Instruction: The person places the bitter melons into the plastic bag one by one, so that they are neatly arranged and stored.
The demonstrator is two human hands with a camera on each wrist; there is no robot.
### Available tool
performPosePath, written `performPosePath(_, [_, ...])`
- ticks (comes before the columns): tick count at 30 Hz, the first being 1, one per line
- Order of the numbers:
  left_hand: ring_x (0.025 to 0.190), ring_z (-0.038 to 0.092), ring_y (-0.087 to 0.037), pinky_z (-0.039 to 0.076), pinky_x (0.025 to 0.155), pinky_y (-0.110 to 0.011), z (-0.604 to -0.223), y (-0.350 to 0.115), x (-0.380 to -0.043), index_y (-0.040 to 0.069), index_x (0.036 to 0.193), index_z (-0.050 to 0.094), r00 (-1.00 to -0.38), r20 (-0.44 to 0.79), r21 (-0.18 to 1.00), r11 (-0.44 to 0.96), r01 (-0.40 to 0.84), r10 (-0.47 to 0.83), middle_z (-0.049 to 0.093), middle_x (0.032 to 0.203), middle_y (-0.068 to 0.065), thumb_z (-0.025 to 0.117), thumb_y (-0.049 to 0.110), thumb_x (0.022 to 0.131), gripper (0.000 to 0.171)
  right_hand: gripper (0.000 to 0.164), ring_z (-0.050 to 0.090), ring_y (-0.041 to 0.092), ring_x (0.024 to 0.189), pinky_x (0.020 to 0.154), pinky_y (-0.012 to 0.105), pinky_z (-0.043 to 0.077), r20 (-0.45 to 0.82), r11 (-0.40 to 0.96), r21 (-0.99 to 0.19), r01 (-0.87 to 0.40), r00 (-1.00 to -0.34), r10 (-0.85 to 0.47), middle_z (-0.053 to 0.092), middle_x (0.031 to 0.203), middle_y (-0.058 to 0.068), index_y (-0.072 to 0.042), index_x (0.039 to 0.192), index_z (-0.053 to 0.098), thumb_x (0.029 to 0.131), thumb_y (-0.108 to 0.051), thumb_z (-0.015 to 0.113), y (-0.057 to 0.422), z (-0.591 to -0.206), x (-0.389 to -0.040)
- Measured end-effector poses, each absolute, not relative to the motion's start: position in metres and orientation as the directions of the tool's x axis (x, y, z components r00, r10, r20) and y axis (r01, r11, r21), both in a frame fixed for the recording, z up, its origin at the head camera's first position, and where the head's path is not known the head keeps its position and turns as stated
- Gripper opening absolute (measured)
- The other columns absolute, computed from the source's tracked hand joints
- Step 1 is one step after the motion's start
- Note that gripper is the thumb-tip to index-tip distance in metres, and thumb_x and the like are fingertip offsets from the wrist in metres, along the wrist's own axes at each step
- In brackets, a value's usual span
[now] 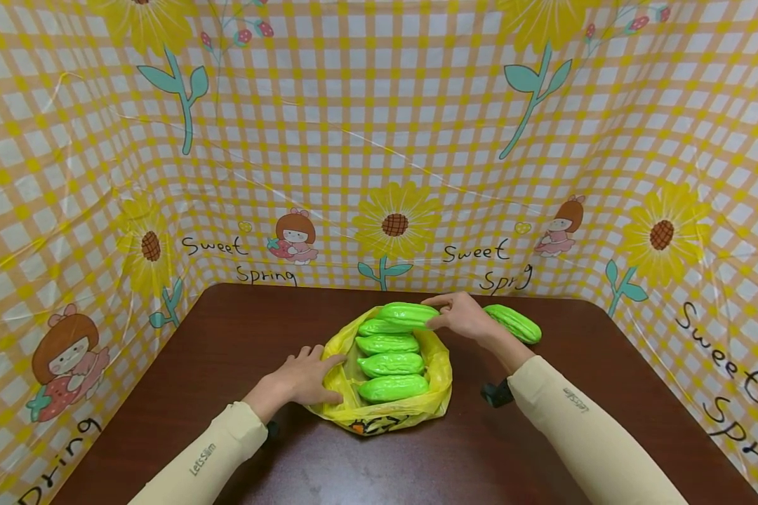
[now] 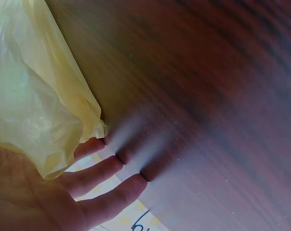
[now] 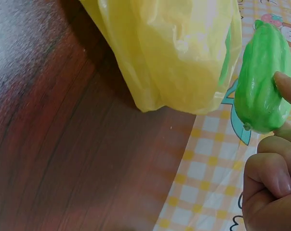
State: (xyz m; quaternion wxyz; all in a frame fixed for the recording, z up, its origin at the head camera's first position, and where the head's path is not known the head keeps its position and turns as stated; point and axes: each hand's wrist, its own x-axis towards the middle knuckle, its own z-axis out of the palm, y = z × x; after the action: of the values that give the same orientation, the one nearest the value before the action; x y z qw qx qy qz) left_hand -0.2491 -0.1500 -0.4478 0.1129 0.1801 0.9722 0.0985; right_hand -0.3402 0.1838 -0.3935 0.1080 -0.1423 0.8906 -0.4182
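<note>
A yellow plastic bag lies with its mouth spread wide on the dark table. Several green bitter melons, glossy and ridged, are lined up inside it. Over the bag's far edge, my right hand pinches another bitter melon by its right end, between thumb and fingers; the right wrist view shows this melon beside the bag's side. My left hand rests against the bag's left rim with fingers spread. In the left wrist view the bag drapes over the palm and the fingertips meet the table.
One more bitter melon lies on the table behind my right wrist. A checkered cloth with flowers and cartoon figures hangs upright around the back and both sides of the table.
</note>
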Motion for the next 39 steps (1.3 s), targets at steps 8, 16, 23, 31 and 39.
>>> performPosePath(8, [0.136, 0.039, -0.04, 0.034, 0.106, -0.063, -0.448, -0.151, -0.249, 0.025, 0.153, 0.045, -0.909, -0.179, 0.229, 0.915, 0.333, 0.375, 0.04, 0.15, -0.018, 0.072, 0.052, 0.087, 0.076, 0.047, 0.041, 0.046, 0.141, 0.075, 0.042, 0.048, -0.07, 0.632, -0.754, -0.181, -0.934, -0.35, 0.067, 0.08, 0.011, -0.015, 0.135, 0.065, 0.089, -0.02, 0.075, 0.171, -0.399, -0.345])
performPosePath(16, [0.137, 0.039, -0.04, 0.034, 0.106, -0.063, -0.448, -0.151, -0.249, 0.025, 0.153, 0.045, -0.91, -0.176, 0.227, 0.915, 0.334, 0.376, 0.04, 0.15, -0.018, 0.072, 0.052, 0.087, 0.076, 0.047, 0.046, 0.045, 0.137, 0.1, 0.052, 0.047, -0.073, 0.636, -0.748, -0.188, -0.93, -0.361, 0.07, 0.094, 0.02, -0.018, 0.135, 0.066, 0.089, -0.02, 0.075, 0.158, -0.4, -0.349])
performPosePath(23, [0.137, 0.039, -0.041, 0.034, 0.106, -0.063, -0.448, -0.151, -0.249, 0.026, 0.153, 0.044, -0.908, -0.178, 0.232, 0.913, 0.335, 0.378, 0.04, 0.15, -0.019, 0.072, 0.053, 0.088, 0.076, 0.046, 0.04, 0.045, 0.142, 0.104, 0.052, 0.046, -0.063, 0.619, -0.755, -0.216, -0.916, -0.396, 0.069, 0.126, 0.017, -0.014, 0.136, 0.065, 0.091, -0.016, 0.074, 0.15, -0.403, -0.351])
performPosePath(31, [0.136, 0.039, -0.04, 0.034, 0.105, -0.063, -0.449, -0.151, -0.249, 0.026, 0.153, 0.044, -0.909, -0.176, 0.229, 0.914, 0.335, 0.378, 0.04, 0.149, -0.018, 0.072, 0.053, 0.087, 0.076, 0.051, 0.021, 0.018, 0.043, 0.048, 0.029, 0.029, -0.091, 0.613, -0.765, -0.199, -0.908, -0.408, 0.026, 0.045, -0.007, -0.009, 0.139, 0.061, 0.091, -0.014, 0.074, 0.143, -0.406, -0.352])
performPosePath(39, [0.136, 0.039, -0.041, 0.035, 0.105, -0.063, -0.449, -0.151, -0.25, 0.025, 0.152, 0.045, -0.91, -0.169, 0.222, 0.914, 0.338, 0.378, 0.04, 0.149, -0.019, 0.072, 0.053, 0.087, 0.076, 0.052, 0.018, 0.012, 0.041, 0.047, 0.028, 0.029, -0.107, 0.613, -0.77, -0.176, -0.912, -0.397, 0.026, 0.047, -0.005, -0.008, 0.14, 0.06, 0.091, -0.014, 0.073, 0.142, -0.41, -0.353])
